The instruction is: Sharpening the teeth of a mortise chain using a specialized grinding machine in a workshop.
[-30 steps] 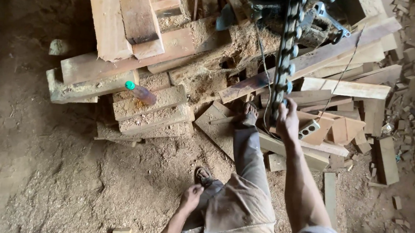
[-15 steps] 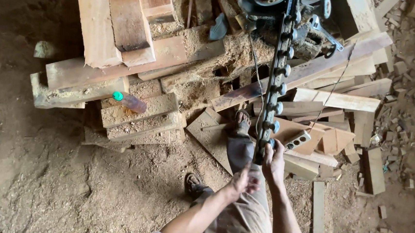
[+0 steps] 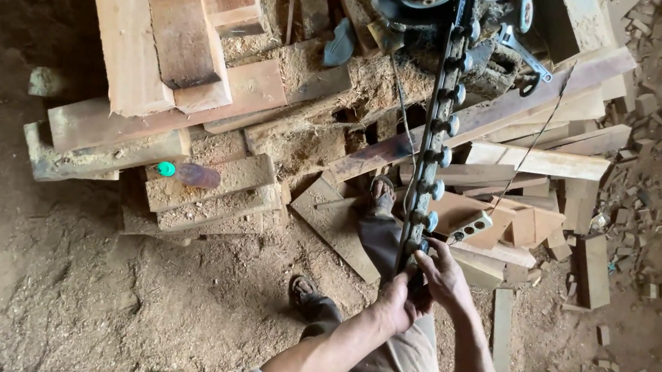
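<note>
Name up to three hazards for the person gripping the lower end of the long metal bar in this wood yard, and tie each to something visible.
1. Both hands, left hand and right hand, clasp the studded metal bar near its thin band; fingers could be pinched or cut.
2. The sandalled foot rests on loose planks, which might shift.
3. Sawdust on the ground could make footing slip.

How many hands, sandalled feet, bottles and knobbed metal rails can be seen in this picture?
Hands: 2, the left hand and the right hand
Sandalled feet: 2, the upper foot and the lower foot
Green-capped bottle: 1
Knobbed metal rail: 1
Total: 6
</note>
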